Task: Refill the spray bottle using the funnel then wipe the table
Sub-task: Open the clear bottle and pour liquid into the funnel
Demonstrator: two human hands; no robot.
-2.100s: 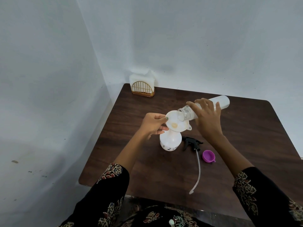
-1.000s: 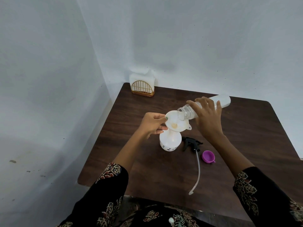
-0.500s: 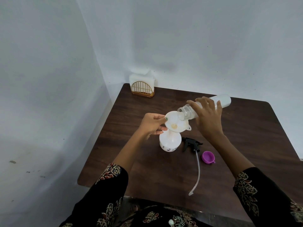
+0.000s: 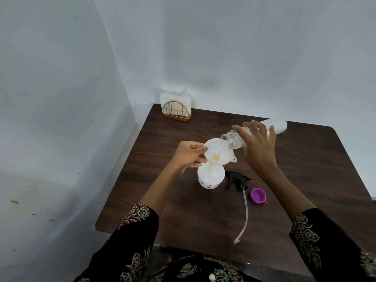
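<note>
Mid-refill: my left hand (image 4: 188,154) pinches the funnel (image 4: 218,152) rim, my right hand (image 4: 257,146) grips the tilted refill bottle (image 4: 240,137) over it; wiping not begun.

I see my left hand (image 4: 188,156) pinching the funnel (image 4: 218,152) rim atop the spray bottle (image 4: 211,177); my right hand (image 4: 257,147) tilts a clear bottle (image 4: 234,140) over it, trigger head (image 4: 238,179) below.

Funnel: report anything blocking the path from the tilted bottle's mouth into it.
Nothing visible does. The refill bottle, tipped by the right hand, has its open mouth directly over the funnel, whose rim the left hand steadies.
</note>
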